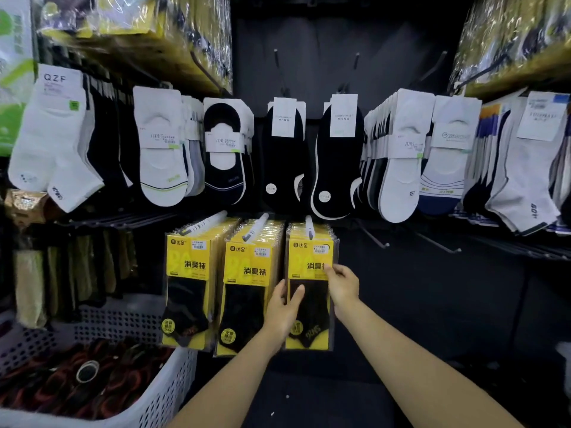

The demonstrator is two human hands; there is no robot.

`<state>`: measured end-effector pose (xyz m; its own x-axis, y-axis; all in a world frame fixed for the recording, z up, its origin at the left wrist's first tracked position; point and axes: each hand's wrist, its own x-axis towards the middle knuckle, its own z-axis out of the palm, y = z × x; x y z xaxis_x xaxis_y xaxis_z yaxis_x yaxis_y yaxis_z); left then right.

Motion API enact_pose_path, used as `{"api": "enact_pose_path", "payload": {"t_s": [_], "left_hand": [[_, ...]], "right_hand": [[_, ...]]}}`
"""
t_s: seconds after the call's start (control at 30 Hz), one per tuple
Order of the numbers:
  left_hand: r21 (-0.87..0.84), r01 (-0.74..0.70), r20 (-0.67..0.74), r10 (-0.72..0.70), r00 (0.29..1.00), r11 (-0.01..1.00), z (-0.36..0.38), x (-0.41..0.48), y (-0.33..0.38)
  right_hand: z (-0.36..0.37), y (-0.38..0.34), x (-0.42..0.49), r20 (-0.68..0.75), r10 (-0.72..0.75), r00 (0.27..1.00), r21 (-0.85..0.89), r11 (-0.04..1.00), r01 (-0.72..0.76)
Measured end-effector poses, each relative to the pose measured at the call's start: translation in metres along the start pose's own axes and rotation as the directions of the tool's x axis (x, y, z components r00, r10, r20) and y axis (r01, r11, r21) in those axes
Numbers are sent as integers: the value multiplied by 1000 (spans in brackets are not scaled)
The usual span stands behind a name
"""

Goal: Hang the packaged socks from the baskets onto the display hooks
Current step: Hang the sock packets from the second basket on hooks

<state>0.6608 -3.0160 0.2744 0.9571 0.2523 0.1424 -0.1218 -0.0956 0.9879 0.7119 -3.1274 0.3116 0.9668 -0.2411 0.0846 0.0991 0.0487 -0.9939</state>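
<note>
The right hand (343,287) covers part of the lettering on the rightmost yellow sock pack (304,257).

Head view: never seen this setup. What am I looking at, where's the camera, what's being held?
There is no robot here: a person works with bare hands. The single picture comes from a wide-angle camera worn on their head, looking forward and down, so the edges bend. Both forearms reach in from the bottom.

The left hand grips the left edge of the front yellow pack of black socks. The right hand pinches its right edge with its fingers. That pack sits at the front of the rightmost of three full rows, under a white-tipped hook.

Above hang carded socks, white and black. To the right, bare hooks stick out. At lower left stands a white perforated basket holding dark packaged goods.
</note>
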Motion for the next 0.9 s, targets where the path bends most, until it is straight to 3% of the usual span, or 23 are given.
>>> {"api": "enact_pose_path", "payload": {"t_s": [0.13, 0.37, 0.47, 0.6, 0.77, 0.9], "left_hand": [[31, 82, -25, -82, 996, 996, 7, 1, -31], [144, 184, 96, -199, 975, 972, -15, -66, -113], [209, 284, 125, -314, 941, 936, -25, -123, -158], [114, 453, 68, -462, 884, 884, -27, -207, -217], [479, 468, -143, -459, 877, 743, -48, -264, -271], [728, 448, -124, -543, 830, 519, -56, -281, -292]], "right_hand": [[-17, 23, -2, -26, 85, 996, 12, 996, -85], [-92, 92, -67, 228, 190, 955, -191, 971, -148], [-128, 146, -109, 234, 359, 904, -346, 899, -268], [-167, 219, -167, 167, 584, 795, -515, 739, -434], [-201, 273, -217, 105, 728, 678, -668, 557, -494], [-202, 291, -231, 106, 789, 605, -653, 514, -556]]}}
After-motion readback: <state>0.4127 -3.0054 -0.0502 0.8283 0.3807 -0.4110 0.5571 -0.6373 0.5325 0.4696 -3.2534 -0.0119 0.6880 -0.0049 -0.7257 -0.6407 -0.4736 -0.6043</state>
